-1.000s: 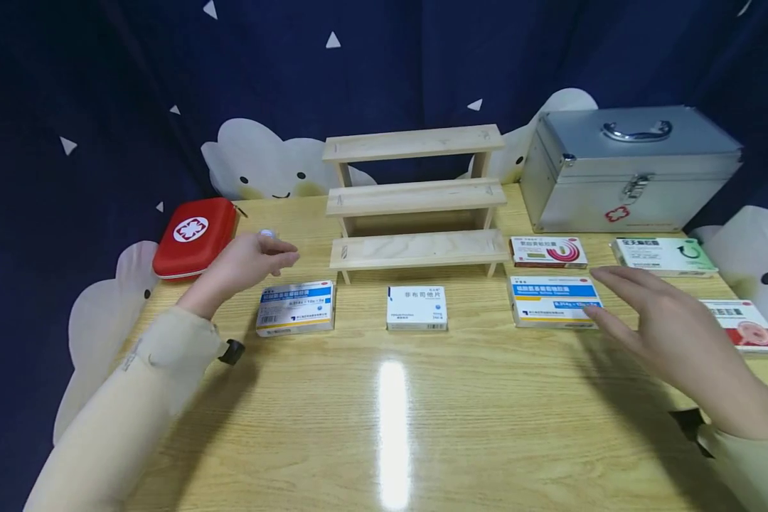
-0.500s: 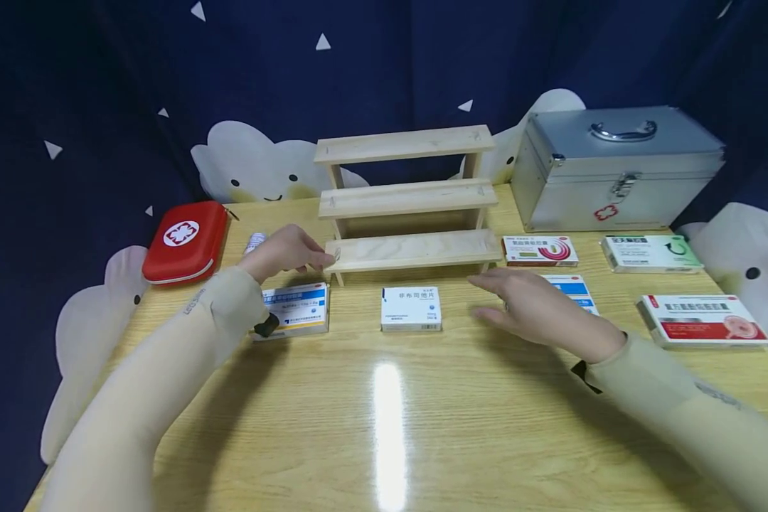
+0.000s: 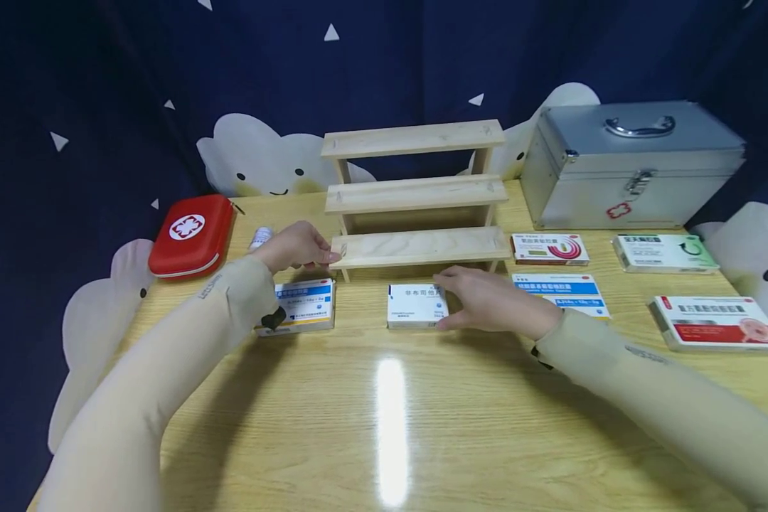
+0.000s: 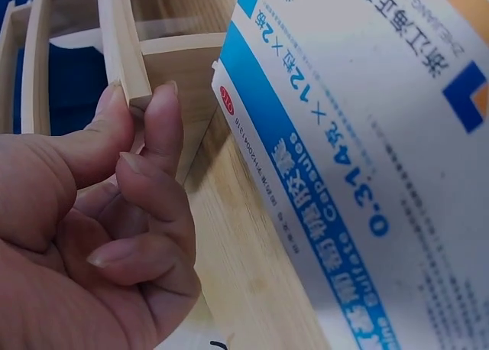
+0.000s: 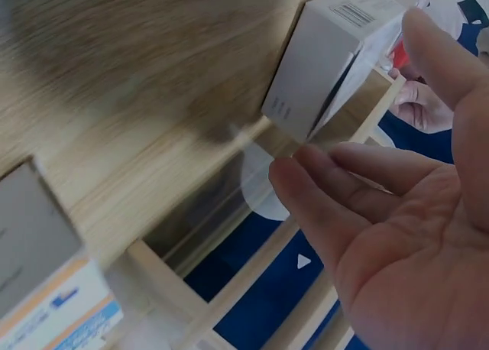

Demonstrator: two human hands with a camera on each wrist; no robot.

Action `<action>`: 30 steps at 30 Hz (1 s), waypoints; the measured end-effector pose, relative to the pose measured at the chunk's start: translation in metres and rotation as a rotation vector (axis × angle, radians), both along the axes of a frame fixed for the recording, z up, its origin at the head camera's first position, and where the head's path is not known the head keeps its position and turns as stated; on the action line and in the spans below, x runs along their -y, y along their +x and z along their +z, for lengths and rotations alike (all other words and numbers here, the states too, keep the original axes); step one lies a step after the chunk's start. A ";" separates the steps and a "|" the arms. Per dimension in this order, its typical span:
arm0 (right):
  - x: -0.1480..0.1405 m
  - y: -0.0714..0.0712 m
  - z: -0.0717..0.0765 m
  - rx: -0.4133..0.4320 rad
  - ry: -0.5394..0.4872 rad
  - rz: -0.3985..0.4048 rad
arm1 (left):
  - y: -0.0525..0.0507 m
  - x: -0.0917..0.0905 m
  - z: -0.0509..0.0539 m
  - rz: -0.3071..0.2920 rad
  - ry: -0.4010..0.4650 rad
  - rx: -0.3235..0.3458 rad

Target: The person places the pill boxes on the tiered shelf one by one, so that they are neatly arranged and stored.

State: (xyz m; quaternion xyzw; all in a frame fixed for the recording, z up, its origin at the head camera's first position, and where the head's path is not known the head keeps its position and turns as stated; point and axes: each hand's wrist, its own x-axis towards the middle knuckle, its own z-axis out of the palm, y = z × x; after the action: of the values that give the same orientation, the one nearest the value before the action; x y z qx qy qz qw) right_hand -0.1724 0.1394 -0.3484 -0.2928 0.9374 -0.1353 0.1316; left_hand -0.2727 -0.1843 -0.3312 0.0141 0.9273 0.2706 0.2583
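Observation:
My left hand (image 3: pixel 296 246) pinches the left end of the lowest step of the wooden rack (image 3: pixel 416 247); the left wrist view shows thumb and index finger (image 4: pixel 163 128) on either side of the board's end. Below that hand lies a blue-and-white box (image 3: pixel 310 304), partly hidden by the sleeve. My right hand (image 3: pixel 486 299) is at the right end of a small white box (image 3: pixel 412 307), thumb and fingers spread around its edge. In the right wrist view the fingers (image 5: pixel 328 205) are apart beside the white box (image 5: pixel 332 67); contact is unclear.
A red case (image 3: pixel 192 238) and a small bottle (image 3: pixel 262 237) are at the left. A silver metal case (image 3: pixel 633 171) stands back right. Nearer are a pink-striped box (image 3: pixel 549 249), green box (image 3: pixel 665 254), red-and-white box (image 3: pixel 720 323) and another blue-and-white box (image 3: pixel 566 293).
My left hand has moved right from above the blue-and-white box to the rack's end and pinches it. My right hand has moved left from the right-hand boxes to the small white box.

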 end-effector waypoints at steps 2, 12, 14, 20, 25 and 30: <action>0.003 -0.002 -0.001 0.011 0.029 0.003 | -0.001 -0.001 0.000 0.000 -0.013 0.004; 0.009 -0.005 -0.004 0.007 0.036 0.026 | 0.000 -0.004 0.004 -0.011 -0.013 0.012; 0.009 -0.005 -0.005 0.009 0.029 0.027 | 0.001 -0.003 0.003 -0.016 -0.004 0.018; 0.009 -0.005 -0.004 -0.015 0.036 0.043 | 0.000 0.000 0.001 -0.014 -0.013 0.015; 0.003 -0.003 0.006 -0.032 0.047 0.061 | -0.002 0.000 0.001 -0.028 -0.035 0.015; -0.010 -0.006 0.035 -0.085 -0.014 0.103 | -0.002 -0.002 0.002 -0.047 -0.033 0.018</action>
State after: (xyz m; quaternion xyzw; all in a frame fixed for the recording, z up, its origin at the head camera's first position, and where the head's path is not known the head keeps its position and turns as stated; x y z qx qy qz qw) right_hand -0.1788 0.1491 -0.3137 -0.3470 0.9248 -0.1224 0.0964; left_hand -0.2751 -0.1825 -0.3287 0.0294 0.9287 0.2492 0.2730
